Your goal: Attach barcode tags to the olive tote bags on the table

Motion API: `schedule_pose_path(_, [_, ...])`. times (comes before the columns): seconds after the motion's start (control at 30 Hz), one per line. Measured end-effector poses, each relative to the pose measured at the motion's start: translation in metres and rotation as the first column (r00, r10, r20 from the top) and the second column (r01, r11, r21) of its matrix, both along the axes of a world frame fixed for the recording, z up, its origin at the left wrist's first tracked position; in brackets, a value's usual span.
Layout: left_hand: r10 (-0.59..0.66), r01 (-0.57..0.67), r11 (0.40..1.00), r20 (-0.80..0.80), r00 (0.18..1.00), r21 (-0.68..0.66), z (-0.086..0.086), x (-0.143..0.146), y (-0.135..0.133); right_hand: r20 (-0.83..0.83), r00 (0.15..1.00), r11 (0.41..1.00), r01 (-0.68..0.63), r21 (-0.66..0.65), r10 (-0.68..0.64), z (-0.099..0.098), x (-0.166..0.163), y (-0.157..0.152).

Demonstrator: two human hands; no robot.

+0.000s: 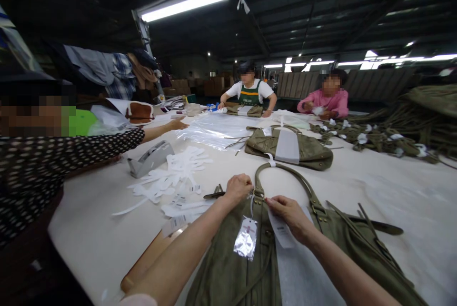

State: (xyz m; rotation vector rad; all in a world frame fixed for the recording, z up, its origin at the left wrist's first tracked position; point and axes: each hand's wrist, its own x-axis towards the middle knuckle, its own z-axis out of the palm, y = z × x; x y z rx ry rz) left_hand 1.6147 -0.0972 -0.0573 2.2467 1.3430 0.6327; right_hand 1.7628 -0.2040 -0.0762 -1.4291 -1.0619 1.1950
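Observation:
An olive-green handbag (228, 258) lies on the table in front of me, a wide white paper band (298, 272) around its middle. My left hand (239, 189) is closed at the left base of the bag's handle (296, 172); what its fingers pinch is hidden. By the same handle base, my right hand (291, 215) is closed with thumb and fingers together, and a white printed label (281, 231) hangs from under its fingertips. Between the hands, a shiny hang tag (246, 238) dangles on a loop from the handle fitting.
White paper strips (171, 172) and a grey tape dispenser (152, 158) lie to the left. A second banded green bag (307, 149) sits beyond mine. Clear plastic sheets (214, 130) spread behind. Co-workers sit across the table; another person's arm (157, 131) reaches in from the left.

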Motion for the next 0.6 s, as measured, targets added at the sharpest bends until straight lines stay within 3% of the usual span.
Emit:
schedule_pose_path(0.17, [-0.027,0.061,0.991,0.265,0.964,-0.119,-0.015,0.018,-0.006,-0.051,0.999,1.000,-0.018,0.006,0.018,-0.004,0.002,-0.005])
schedule_pose_path(0.33, [0.056,0.179,0.939,0.642,0.765,-0.295,-0.029,0.022,-0.009,0.218,0.968,0.985,0.091,0.149,-0.123,-0.015,0.007,-0.002])
schedule_pose_path(0.43, [0.084,0.174,0.936,0.674,0.734,-0.306,-0.033,0.021,-0.013,0.391,0.911,0.971,0.040,0.237,-0.133,-0.018,0.008,-0.001])
schedule_pose_path(0.6, [0.084,0.202,0.925,0.691,0.717,-0.322,-0.035,0.019,-0.019,0.517,0.832,0.958,0.059,0.279,-0.202,-0.015,0.005,0.002])
